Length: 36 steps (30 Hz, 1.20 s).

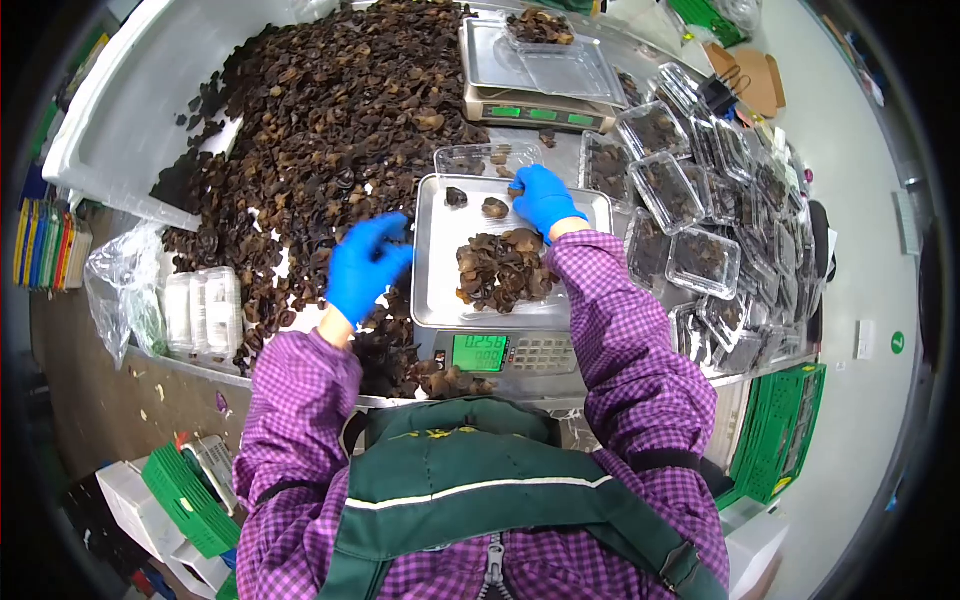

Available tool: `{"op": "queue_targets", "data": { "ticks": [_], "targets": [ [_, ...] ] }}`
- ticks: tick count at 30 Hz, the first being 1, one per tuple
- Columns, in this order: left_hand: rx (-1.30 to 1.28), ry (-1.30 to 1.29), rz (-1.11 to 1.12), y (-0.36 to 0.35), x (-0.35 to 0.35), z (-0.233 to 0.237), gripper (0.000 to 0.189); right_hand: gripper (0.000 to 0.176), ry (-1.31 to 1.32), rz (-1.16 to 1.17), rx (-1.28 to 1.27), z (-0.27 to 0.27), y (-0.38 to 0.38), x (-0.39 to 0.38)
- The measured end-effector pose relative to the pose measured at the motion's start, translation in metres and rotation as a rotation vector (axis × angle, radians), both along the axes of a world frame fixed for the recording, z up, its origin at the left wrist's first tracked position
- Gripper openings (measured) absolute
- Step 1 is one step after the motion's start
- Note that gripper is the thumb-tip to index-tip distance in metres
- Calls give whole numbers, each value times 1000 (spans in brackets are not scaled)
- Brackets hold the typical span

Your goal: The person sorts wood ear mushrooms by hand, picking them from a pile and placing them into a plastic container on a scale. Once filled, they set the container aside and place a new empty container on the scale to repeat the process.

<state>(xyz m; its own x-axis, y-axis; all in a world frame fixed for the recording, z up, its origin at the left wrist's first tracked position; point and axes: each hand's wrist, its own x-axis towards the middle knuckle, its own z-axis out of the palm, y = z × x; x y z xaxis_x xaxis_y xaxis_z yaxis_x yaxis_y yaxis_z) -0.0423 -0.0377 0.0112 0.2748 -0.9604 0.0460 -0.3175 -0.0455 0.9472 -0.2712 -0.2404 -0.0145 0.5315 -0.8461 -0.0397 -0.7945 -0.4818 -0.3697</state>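
A metal tray rests on a digital scale whose green display reads about 0.256. On the tray lies a clump of brown wood ear mushrooms, with a couple of loose pieces above it. My right hand, in a blue glove, is over the tray's upper right part, its fingertips closed around a small dark mushroom piece. Also gloved in blue, my left hand hovers beside the tray's left edge, fingers apart, nothing visible in it. A clear plastic box sits just behind the tray.
A large heap of wood ears spreads left and behind. Filled clear boxes are piled at the right. A second scale stands at the back. Stacked clear containers and a plastic bag are at the left.
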Motion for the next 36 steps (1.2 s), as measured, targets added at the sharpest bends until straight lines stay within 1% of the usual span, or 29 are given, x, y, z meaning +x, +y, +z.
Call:
{"op": "queue_targets", "data": {
  "ticks": [1, 2, 3, 4, 5, 6, 8, 9, 10, 12, 13, 14, 15, 16, 18, 20, 21, 22, 23, 24, 25, 26, 28, 29, 31, 32, 34, 35, 36],
  "targets": [
    [45, -106, -109, 9, -13, -6, 47, 20, -32, -24, 57, 7, 0, 3],
    [26, -119, -175, 17, -32, 5, 46, 20, -26, -8, 54, 13, 2, 8],
    [21, -117, -206, 21, -46, 1, 44, 20, -119, -3, 105, 20, 6, 10],
    [-3, -199, -244, 20, -56, 10, 46, 20, -211, -3, 157, 28, 13, 11],
    [11, -257, -246, 19, -64, 7, 43, 18, -317, 21, 150, 33, 23, 14],
    [24, -316, -250, 18, -70, 2, 39, 18, -311, 22, 147, 31, 32, 17],
    [44, -351, -277, 13, -74, -8, 35, 16, -224, 101, 97, 18, 44, 25],
    [68, -388, -305, 10, -75, -9, 30, 16, -150, 33, 57, 0, 43, 31],
    [62, -394, -312, 7, -75, -5, 30, 16, -154, 26, 50, -5, 40, 32],
    [-39, -348, -253, 4, -77, 6, 22, 16, -239, -8, 76, -11, 36, 33],
    [-41, -352, -257, 2, -79, 12, 22, 20, -224, -13, 75, -10, 33, 32],
    [-53, -246, -289, 0, -82, 18, 22, 20, -227, -15, 73, -8, 31, 29],
    [-66, -140, -319, -3, -83, 21, 23, 22, -320, -2, 91, -6, 27, 25],
    [-70, -143, -316, -6, -83, 22, 23, 24, -411, 14, 109, -4, 24, 20],
    [-204, -256, -253, -14, -82, 20, 23, 26, -464, 7, 105, 6, 24, 5],
    [-122, -320, -162, -30, -69, 21, 26, 24, -572, -94, 209, 25, 34, -12],
    [-168, -438, -142, -43, -60, 11, 29, 24, -568, -98, 209, 38, 43, -21],
    [-215, -557, -122, -57, -54, 7, 32, 24, -657, -144, 293, 54, 54, -30],
    [-144, -638, -125, -69, -51, 2, 35, 23, -747, -192, 377, 61, 64, -39],
    [-71, -720, -130, -80, -48, 4, 38, 23, -745, -198, 376, 61, 72, -49],
    [50, -803, -186, -94, -44, -2, 42, 22, -733, -237, 391, 61, 79, -60],
    [188, -901, -258, -106, -40, -8, 42, 22, -722, -276, 407, 61, 88, -68],
    [309, -972, -301, -123, -40, -12, 35, 21, -746, -299, 398, 63, 109, -83],
    [303, -976, -311, -129, -41, -12, 35, 22, -765, -332, 414, 64, 120, -91],
    [324, -919, -334, -133, -42, -9, 26, 25, -851, -386, 431, 61, 138, -103],
    [324, -924, -344, -129, -41, -9, 26, 25, -857, -396, 431, 60, 145, -108],
    [68, -680, -190, -115, -37, -7, 20, 26, -873, -450, 490, 60, 159, -116],
    [80, -419, -187, -107, -33, -3, 20, 26, -934, -447, 508, 62, 166, -115],
    [46, -291, -177, -95, -31, 3, 19, 26, -939, -462, 509, 64, 171, -113]
  ]
}}
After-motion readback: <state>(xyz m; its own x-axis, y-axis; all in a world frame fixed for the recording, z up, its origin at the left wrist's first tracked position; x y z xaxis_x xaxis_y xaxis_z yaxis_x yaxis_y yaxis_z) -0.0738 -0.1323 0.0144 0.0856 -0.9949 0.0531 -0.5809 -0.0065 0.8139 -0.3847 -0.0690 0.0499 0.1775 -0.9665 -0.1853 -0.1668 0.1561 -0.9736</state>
